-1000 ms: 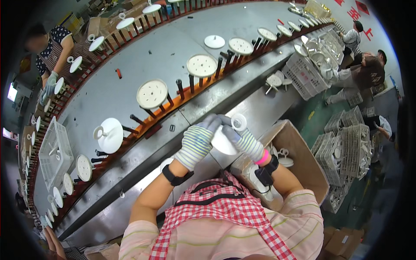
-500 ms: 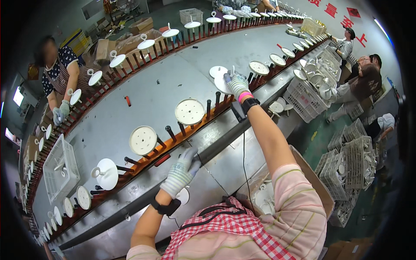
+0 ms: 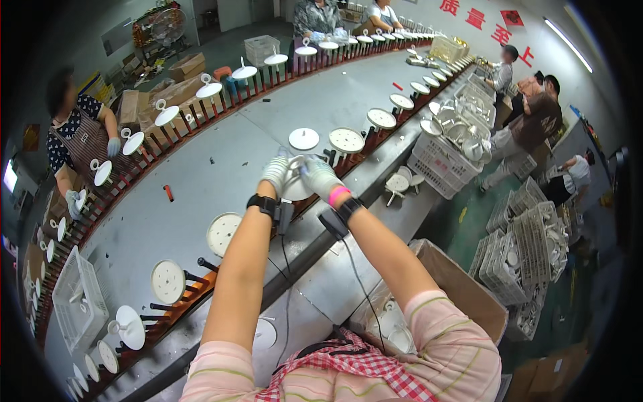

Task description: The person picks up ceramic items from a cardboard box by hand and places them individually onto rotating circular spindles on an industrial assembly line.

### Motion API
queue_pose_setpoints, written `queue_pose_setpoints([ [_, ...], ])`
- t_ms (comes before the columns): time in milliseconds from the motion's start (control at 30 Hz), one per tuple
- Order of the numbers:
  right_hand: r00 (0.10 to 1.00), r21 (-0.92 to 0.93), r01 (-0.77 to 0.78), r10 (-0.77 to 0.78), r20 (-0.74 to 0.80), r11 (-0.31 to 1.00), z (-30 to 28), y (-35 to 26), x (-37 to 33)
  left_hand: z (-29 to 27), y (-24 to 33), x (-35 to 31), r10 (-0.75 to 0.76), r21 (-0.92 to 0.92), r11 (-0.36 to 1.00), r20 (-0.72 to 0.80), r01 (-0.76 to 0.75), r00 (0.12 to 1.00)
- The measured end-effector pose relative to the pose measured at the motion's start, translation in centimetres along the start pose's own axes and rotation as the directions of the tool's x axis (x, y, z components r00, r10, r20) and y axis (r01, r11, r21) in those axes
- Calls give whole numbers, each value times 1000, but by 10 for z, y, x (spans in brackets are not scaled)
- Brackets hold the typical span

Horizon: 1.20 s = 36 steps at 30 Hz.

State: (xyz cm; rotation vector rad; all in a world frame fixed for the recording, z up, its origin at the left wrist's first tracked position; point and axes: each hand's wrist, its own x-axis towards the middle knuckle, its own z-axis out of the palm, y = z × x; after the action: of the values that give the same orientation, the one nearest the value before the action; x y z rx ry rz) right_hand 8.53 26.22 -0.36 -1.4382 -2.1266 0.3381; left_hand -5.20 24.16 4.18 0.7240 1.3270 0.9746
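White round disc part (image 3: pixel 295 182) sat between both gloved hands, held up just over the conveyor's near edge, approx. centre of the view. Left hand (image 3: pixel 276 171) gripped its left rim, fingers curled round it; right hand (image 3: pixel 320 175) gripped the right rim, fingers closed on it too. Both hands wore light knit gloves. Black strap w/ a small device on the left wrist (image 3: pixel 262 203), pink band plus a black device on the right wrist (image 3: pixel 341 201), thin cables trailing back down toward the body.

Just beyond the hands: another white disc (image 3: pixel 304 139) lay flat on the grey belt (image 3: pixel 221 147), and a perforated disc (image 3: pixel 346 141) rested on the red peg rail (image 3: pixel 201 285) to its right. More perforated discs along that rail to the left, e.g. one (image 3: pixel 222 233) near the left forearm, another (image 3: pixel 167 281) further down.

Right of the belt: white plastic crate (image 3: pixel 439 161) filled w/ white parts, a couple of loose ones (image 3: pixel 398 184) on the steel ledge beside it. Cardboard box (image 3: pixel 462 288) sat at the person's right elbow, white parts inside. Wire baskets (image 3: pixel 522 248) stacked on the green floor further right.

Other workers: one in a dotted top (image 3: pixel 77 144) at the belt's far left side, gloved; seated ppl (image 3: pixel 536 120) at the right, more at the belt's far end.
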Motion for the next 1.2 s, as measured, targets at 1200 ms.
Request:
queue_pose_setpoints([
  [1200,637,-296,-692,750,179,659,14,227,-466,-58,-245,-190,612,731,536,9,-423,791],
])
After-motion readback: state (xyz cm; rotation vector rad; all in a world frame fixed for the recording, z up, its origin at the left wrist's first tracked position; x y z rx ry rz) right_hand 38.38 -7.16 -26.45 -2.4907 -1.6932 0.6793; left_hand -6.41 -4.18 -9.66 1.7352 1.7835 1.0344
